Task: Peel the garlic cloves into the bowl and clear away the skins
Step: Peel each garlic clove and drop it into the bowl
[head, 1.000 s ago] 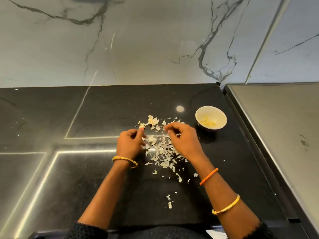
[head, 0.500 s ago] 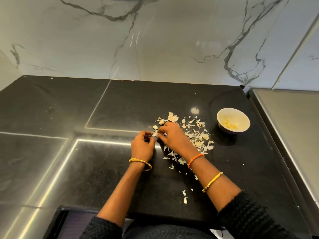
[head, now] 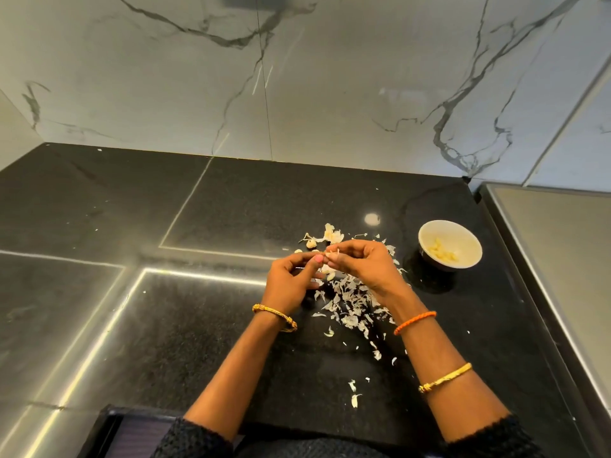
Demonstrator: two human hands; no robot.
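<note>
My left hand (head: pixel 291 279) and my right hand (head: pixel 363 266) meet fingertip to fingertip above the black counter and pinch a small garlic clove (head: pixel 327 256) between them. Most of the clove is hidden by the fingers. Under and behind the hands lies a scatter of pale garlic skins (head: pixel 350 305). A few unpeeled pieces of garlic (head: pixel 330 234) sit just beyond the fingertips. To the right stands a small white bowl (head: pixel 469 246) holding several peeled yellowish cloves (head: pixel 441 251).
The black stone counter (head: pixel 198 309) reaches back to a marble wall. A grey steel surface (head: pixel 555 259) borders it on the right, past the bowl. Stray skin flakes (head: pixel 353 395) lie near the front edge.
Both hands have lifted slightly off the counter and come together on the clove. The view has swung left and then partly back, so the bowl and skins sit elsewhere in frame.
</note>
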